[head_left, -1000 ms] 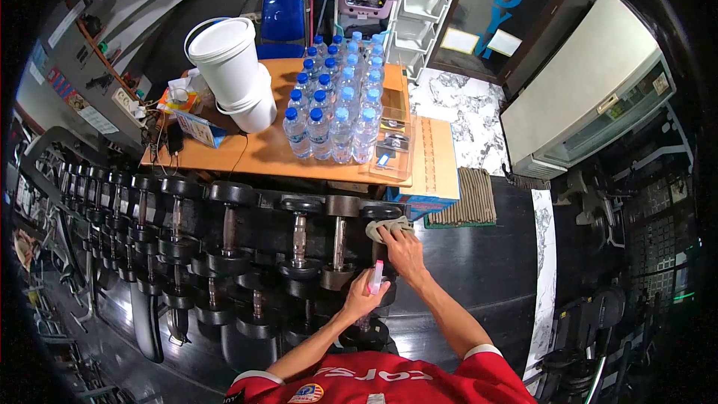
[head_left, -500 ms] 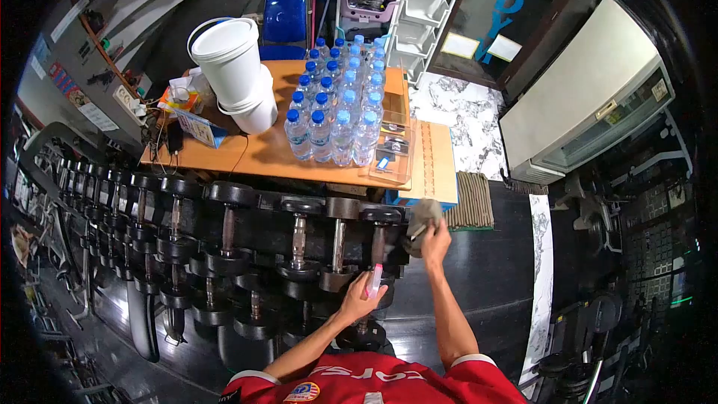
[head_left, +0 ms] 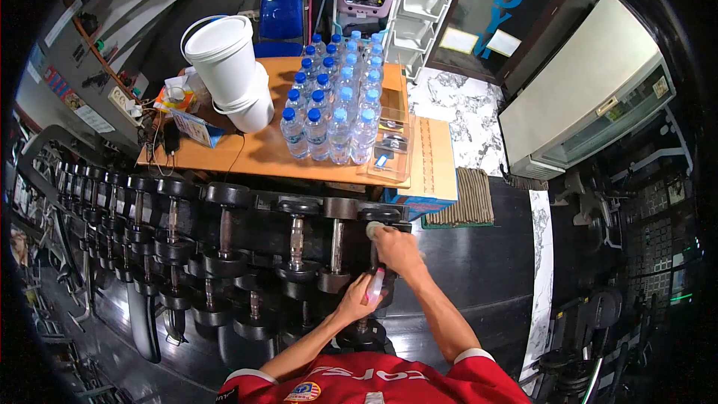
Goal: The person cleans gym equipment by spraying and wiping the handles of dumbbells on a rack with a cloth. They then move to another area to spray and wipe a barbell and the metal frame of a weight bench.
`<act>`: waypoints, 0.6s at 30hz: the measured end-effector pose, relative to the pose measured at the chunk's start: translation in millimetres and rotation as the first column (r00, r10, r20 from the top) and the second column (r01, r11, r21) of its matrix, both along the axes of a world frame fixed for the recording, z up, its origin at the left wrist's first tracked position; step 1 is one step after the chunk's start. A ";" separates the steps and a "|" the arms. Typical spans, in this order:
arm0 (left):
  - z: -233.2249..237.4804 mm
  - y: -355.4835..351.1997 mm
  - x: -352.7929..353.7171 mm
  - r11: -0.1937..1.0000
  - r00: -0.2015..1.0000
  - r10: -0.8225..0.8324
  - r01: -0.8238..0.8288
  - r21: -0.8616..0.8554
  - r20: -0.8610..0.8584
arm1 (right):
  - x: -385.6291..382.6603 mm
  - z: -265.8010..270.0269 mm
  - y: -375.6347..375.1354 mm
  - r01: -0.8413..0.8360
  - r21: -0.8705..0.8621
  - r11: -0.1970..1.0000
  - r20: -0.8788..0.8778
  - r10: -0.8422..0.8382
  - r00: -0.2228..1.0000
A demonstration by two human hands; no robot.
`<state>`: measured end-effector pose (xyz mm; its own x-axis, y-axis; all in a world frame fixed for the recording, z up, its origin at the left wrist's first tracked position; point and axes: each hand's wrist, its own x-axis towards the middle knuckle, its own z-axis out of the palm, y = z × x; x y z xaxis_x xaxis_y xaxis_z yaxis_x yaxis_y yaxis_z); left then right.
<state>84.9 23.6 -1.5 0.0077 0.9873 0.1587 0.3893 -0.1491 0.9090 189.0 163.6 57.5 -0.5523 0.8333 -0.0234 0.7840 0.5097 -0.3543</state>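
Note:
My left hand (head_left: 356, 302) is closed around a small clear and pink bottle (head_left: 376, 283), held upright by the lower end of the rightmost dumbbell (head_left: 380, 214). Just above it, my right hand (head_left: 398, 250) grips a greyish cloth (head_left: 372, 230) against that dumbbell, near its upper head. The hand hides most of the cloth and the dumbbell's handle. To the left, a dumbbell with a shiny metal handle (head_left: 336, 247) and another dumbbell (head_left: 297, 243) lie on the rack.
Behind the rack, a wooden table (head_left: 258, 158) bears several water bottles (head_left: 318, 131), stacked white buckets (head_left: 224, 52) and a clear plastic case (head_left: 389, 157). A cardboard box (head_left: 430, 153) stands at its right end, beside a striped mat (head_left: 465, 198). A white fridge (head_left: 580, 90) is at right.
My right hand has moved left with the cloth, from beside the rack's end onto the rightmost dumbbell. My left hand stays nearly in place with the bottle.

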 end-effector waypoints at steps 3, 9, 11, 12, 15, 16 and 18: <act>-3.7 -0.2 3.8 0.999 0.995 -0.002 0.007 -0.053 0.098 | -26.6 -12.3 7.4 0.056 0.022 0.998 0.005 -0.056 0.998; -9.4 -1.0 -0.1 0.999 0.995 -0.030 0.033 -0.031 0.097 | -33.8 23.2 6.5 0.213 -0.091 0.973 -0.064 -0.220 0.973; -5.3 -0.9 1.8 1.000 0.991 -0.008 0.011 -0.022 0.133 | -28.3 45.6 12.9 0.329 -0.081 0.941 -0.145 -0.337 0.930; -2.6 -0.8 3.1 1.000 0.986 0.009 -0.007 -0.013 0.166 | -24.3 50.5 19.0 0.444 -0.081 0.892 -0.228 -0.450 0.863; 11.8 1.6 0.6 0.997 0.990 -0.012 0.022 -0.070 0.137 | -7.1 43.2 50.4 0.290 0.149 0.945 -0.244 -0.249 0.937; 12.6 1.5 0.2 0.997 0.990 -0.014 0.024 -0.070 0.137 | -6.7 22.8 55.8 0.291 0.150 0.945 -0.244 -0.250 0.937; 13.4 1.4 -0.3 0.989 0.997 -0.032 0.041 -0.144 0.065 | -7.5 -19.6 65.8 0.023 0.053 0.998 -0.097 -0.018 0.995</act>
